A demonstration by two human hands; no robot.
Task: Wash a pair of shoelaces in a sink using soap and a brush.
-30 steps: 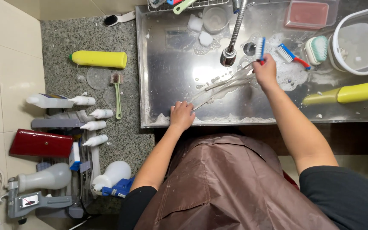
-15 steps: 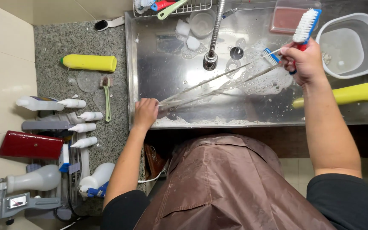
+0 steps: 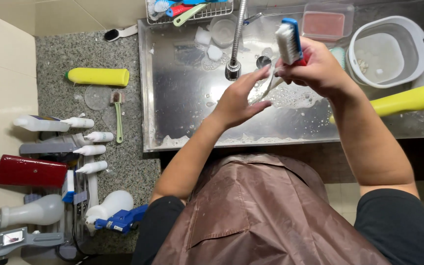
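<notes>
My right hand (image 3: 320,68) is raised over the steel sink (image 3: 182,98) and grips a blue and red scrub brush (image 3: 288,41), white bristles facing left. My left hand (image 3: 236,100) is lifted just left of it, fingers closed around the lower end of a thin clear glass piece (image 3: 266,86) that reaches up to the brush. The two hands nearly touch, right beside the faucet spout (image 3: 234,68). Soap foam lies on the sink floor below them. I wear a brown apron.
A white basin (image 3: 418,54), a pink-lidded tub (image 3: 327,22) and a yellow bottle (image 3: 403,100) sit at the sink's right. A wire rack (image 3: 187,12) holds brushes at the back. On the granite counter lie another yellow bottle (image 3: 99,76), a green brush (image 3: 119,118), white squeeze bottles (image 3: 74,122) and a red box (image 3: 28,172).
Both hands have risen from the sink floor and come together. My left hand left the sink's front edge and lifted the clear glass piece; my right hand brought the brush to it.
</notes>
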